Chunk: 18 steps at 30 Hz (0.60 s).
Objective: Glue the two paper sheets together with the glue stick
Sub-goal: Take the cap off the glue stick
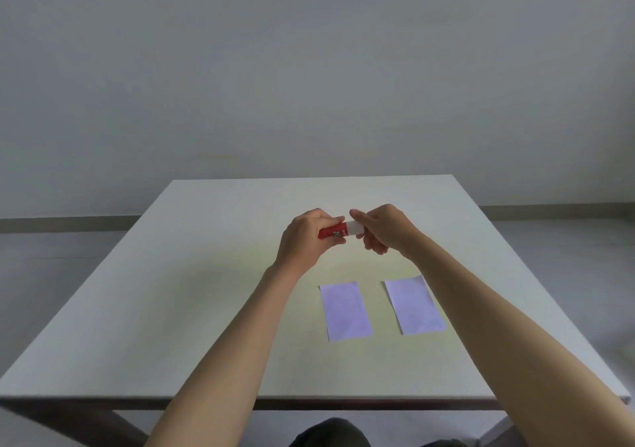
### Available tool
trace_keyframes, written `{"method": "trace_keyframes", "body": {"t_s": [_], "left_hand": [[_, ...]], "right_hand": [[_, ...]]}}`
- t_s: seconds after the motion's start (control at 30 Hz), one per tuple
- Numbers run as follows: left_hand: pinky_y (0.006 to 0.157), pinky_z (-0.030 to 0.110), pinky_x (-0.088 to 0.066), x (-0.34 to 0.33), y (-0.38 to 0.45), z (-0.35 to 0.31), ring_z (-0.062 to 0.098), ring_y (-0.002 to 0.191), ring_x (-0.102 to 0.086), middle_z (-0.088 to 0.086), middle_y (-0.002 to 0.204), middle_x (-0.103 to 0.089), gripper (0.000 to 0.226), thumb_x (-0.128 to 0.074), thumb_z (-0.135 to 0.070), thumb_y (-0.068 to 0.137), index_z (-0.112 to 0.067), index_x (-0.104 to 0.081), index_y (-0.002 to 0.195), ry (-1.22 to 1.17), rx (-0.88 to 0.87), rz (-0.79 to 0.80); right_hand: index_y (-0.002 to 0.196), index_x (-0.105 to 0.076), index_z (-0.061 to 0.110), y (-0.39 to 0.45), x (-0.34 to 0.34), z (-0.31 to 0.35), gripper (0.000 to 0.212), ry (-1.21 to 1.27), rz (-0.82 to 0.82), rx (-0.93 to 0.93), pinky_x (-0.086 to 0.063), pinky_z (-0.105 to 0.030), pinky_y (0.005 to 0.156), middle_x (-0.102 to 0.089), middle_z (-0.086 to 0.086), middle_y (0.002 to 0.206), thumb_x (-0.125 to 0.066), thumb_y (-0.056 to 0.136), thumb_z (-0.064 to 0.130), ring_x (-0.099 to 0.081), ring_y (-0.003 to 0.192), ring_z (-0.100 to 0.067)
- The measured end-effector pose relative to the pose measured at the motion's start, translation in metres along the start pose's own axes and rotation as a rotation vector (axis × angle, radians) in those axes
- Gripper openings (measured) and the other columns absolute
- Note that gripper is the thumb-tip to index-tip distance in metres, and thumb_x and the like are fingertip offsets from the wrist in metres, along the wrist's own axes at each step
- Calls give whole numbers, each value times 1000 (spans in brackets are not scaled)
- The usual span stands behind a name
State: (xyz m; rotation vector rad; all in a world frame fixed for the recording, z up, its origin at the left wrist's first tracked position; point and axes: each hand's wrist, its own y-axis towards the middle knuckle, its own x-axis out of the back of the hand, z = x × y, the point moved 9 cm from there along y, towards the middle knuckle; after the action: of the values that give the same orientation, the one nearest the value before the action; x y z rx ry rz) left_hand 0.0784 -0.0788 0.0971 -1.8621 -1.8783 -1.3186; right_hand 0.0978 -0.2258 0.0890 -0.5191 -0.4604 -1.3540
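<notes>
A red glue stick (332, 232) with a white cap (355, 228) is held sideways above the middle of the table. My left hand (304, 237) grips the red body. The fingers of my right hand (383, 228) close around the white cap end. Two pale purple paper sheets lie flat and apart on the table nearer to me: the left sheet (345, 311) and the right sheet (414, 305), whose right edge is partly hidden by my right forearm.
The white table (171, 309) fills the lower view, its front edge near the bottom. A plain grey wall stands behind it and grey floor shows on both sides.
</notes>
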Motion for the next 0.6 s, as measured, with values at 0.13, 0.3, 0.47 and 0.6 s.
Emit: {"method": "trace_keyframes", "body": {"t_s": [0.13,0.3,0.47,0.6], "left_hand": [[71,35,-52,4,2,1,19,82,-62,-1,96,-68,39,-78,-24,74,-20,-70,112,13,-5,-4],[68,35,-50,4,7,-2,21,80,-61,1,91,-69,37,-78,-25,74,-20,-71,110,16,2,-6],[62,28,-42,6,9,10,19,72,-61,-3,80,-70,27,-79,-29,72,-25,-75,98,-9,68,-9],[62,26,-45,20,1,42,11,64,-64,-12,65,-69,14,-76,-34,72,-27,-74,84,-76,187,-88]], "right_hand": [[91,-62,12,-3,1,8,18,90,74,137,-44,-23,51,-64,0,74,-67,85,27,-58,53,-14],[80,-64,8,0,-2,-1,42,71,87,-10,-45,-22,43,-64,-5,61,-55,89,48,-55,42,-17],[92,-66,8,2,20,5,6,173,16,186,-51,-21,52,-60,-2,69,-63,87,7,-60,48,-11],[101,-64,16,14,78,-26,19,83,-287,110,-48,-21,51,-60,2,72,-68,83,13,-60,46,-13]]}}
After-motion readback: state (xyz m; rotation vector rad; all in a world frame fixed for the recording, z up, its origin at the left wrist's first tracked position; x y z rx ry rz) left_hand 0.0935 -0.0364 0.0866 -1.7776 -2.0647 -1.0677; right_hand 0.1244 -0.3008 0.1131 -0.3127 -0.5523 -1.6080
